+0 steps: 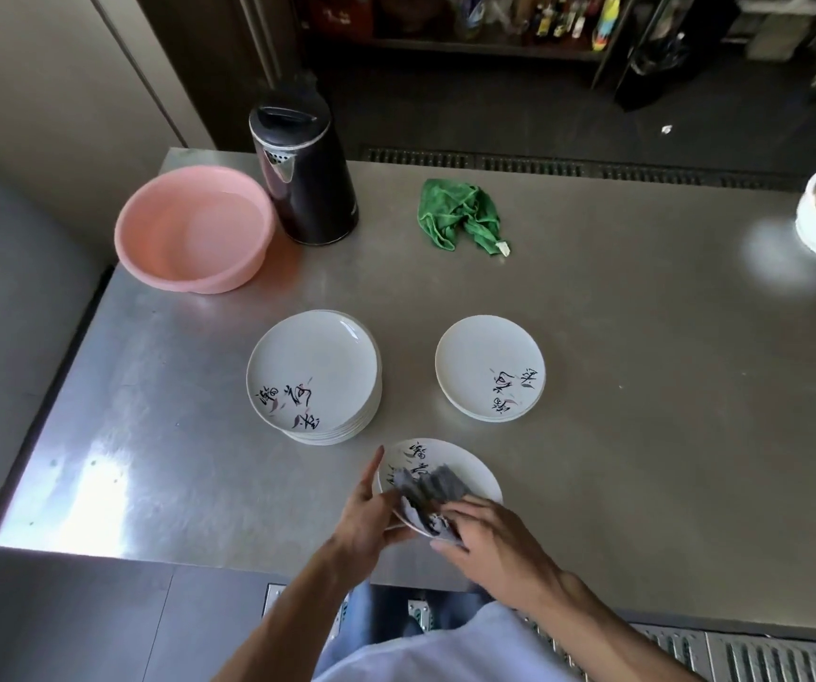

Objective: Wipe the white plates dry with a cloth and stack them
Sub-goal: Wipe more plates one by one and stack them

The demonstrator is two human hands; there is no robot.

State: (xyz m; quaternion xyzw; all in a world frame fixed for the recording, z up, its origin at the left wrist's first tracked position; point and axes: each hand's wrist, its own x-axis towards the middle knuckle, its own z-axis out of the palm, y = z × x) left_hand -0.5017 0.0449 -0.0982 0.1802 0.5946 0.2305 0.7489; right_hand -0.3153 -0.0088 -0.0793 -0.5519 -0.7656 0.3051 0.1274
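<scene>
While left hand [364, 514] fingers grip plate [462, 465] rim near table [642, 435] edge, right hand [492, 536] fingers pinch cloth [423, 489].

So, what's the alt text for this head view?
A person holds a white plate in the left hand and wipes it with a grey cloth in the right hand, over a steel table. Behind stand a tall left stack and a low right stack of plates, a pink basin, a black kettle and a green cloth.

A pink basin [194, 228] sits just beside a black kettle [307, 189], a green rag [460, 214] apart, on a steel table [642, 386]
</scene>
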